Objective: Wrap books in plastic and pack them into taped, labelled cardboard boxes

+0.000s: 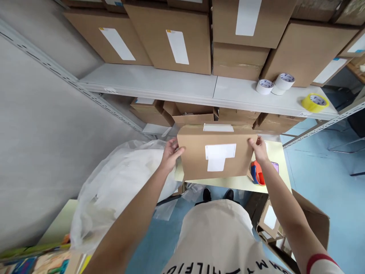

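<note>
A closed brown cardboard box (194, 160) with white labels on its top and front is held between my two hands, over the pale yellow table (273, 152). My left hand (171, 154) grips its left edge, thumb on the front face. On the opposite side, my right hand (259, 148) grips the right edge the same way. Just below my right wrist stands an orange and blue tape dispenser (258, 173), with a phone (275, 166) partly hidden behind my forearm.
Above the table runs a grey shelf (182, 89) with large cartons, white tape rolls (265, 86) and a yellow tape roll (315, 102). A big bag of white material (119, 182) bulges at left. An open carton (310, 213) with smaller boxes stands on the floor at right.
</note>
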Motion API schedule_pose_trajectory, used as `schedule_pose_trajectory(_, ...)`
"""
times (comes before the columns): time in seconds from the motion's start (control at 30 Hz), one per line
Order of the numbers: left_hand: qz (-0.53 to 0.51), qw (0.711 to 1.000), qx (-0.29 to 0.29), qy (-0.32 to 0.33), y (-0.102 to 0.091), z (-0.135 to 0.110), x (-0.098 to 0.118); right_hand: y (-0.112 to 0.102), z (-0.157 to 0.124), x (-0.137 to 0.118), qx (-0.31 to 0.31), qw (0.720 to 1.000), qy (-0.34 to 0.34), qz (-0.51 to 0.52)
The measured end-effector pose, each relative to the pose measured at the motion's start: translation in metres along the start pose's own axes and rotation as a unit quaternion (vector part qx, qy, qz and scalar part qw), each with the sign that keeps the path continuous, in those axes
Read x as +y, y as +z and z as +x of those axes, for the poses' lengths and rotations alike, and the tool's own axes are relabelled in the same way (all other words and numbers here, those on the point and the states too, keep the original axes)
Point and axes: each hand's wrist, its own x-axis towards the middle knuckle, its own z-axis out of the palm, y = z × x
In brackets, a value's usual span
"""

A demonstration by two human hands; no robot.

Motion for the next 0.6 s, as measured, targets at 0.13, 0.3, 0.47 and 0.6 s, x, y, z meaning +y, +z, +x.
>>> schedule_pose_trajectory(0.13,-0.022,0.995,-0.077,-0.052,0.014,0.041,0.01,-0.004,0.02,-0.007,0.032,0.996,0.084,-0.001)
schedule_pose_trajectory(0.3,0.038,0.963,-0.171,-0.203,0.036,0.062,-0.013,0.001,0.019,0.021,0.0,0.985,0.173,0.001)
schedule_pose_trajectory(0.47,0.059,0.964,-0.144,-0.217,0.046,0.065,-0.043,0.008,0.012,0.05,-0.019,0.988,0.149,-0.047)
schedule_pose_trajectory(0.6,0.133,0.96,-0.176,-0.174,0.035,0.056,-0.053,-0.008,-0.002,0.056,-0.06,0.982,0.138,-0.117)
